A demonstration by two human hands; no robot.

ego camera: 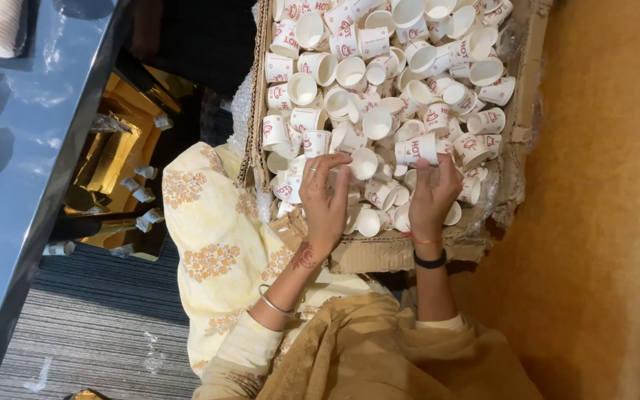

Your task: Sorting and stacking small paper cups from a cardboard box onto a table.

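Left hand (325, 194) sits over the near end of the cardboard box (257, 111), fingers curled loosely, thumb and fingertips closed on a small white paper cup (364, 163) lying on its side, mouth facing the camera. Grip is light, a pinch at the rim. Metal bangle on that wrist, dark pattern on the skin near it.

Right hand (432, 194) is just beside it, fingers bent upward and clamped around a second paper cup (416, 149) with red print, held on its side just above the heap. Black band and red thread on that wrist.

Both hands close together, not touching, both resting low on the pile of loose cups (379, 67), white with red print, that fills the box, tumbled at all angles, some nested. Clear plastic liner shows at the box edges.

Box sits against the person's lap; cream floral fabric (209, 222) and tan cloth below. Grey tabletop (31, 148) runs along the left side of the view, striped carpet (105, 326) under it, gold foil sheets (112, 155) beside it. Orange-brown surface (594, 222) on the right.
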